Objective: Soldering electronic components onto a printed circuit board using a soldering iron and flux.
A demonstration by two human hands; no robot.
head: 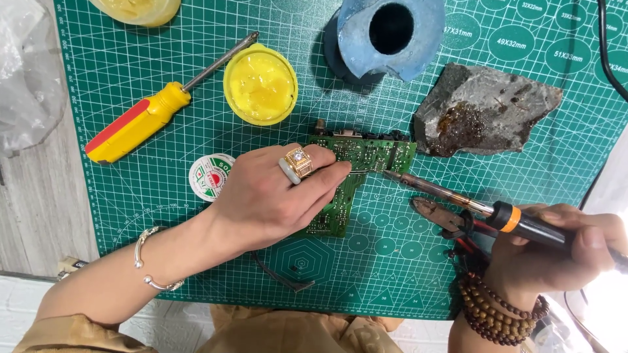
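Gripping soldering iron (458,202), steadying circuit board (353,176)

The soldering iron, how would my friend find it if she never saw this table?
Start at the green cutting mat and look at its right side, beside the green circuit board. The thin metal soldering iron with a black and orange handle lies in the right hand. Unlike the yellow and red screwdriver, its tip touches the board.

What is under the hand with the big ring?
Under the left hand lies a green circuit board on the green cutting mat. The board's top edge and lower corner show; its middle is covered. A thin wire pokes from the fingertips.
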